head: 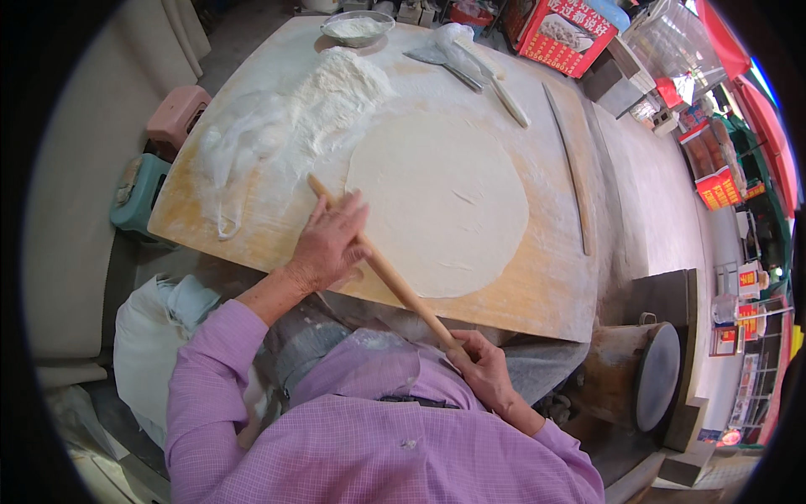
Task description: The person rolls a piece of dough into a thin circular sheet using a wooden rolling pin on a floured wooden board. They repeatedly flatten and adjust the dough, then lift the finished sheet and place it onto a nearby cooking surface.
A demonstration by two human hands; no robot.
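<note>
A long wooden rolling pin slants over the near edge of the wooden board. My right hand is closed around its lower end, close to my body. Over the pin's upper part lies my left hand, slightly blurred, its fingers extended and apart; whether the palm presses on the wood is hidden. Just right of the pin a large, thin round sheet of dough is spread flat, with a few small creases. Beyond my left hand is a heap of white flour, beside a clear plastic bag.
A flour bowl stands at the board's far edge. Near it are a metal scraper and a white-handled brush. A tapered wooden stick lies along the right side. Stools stand left, a round drum-like container right.
</note>
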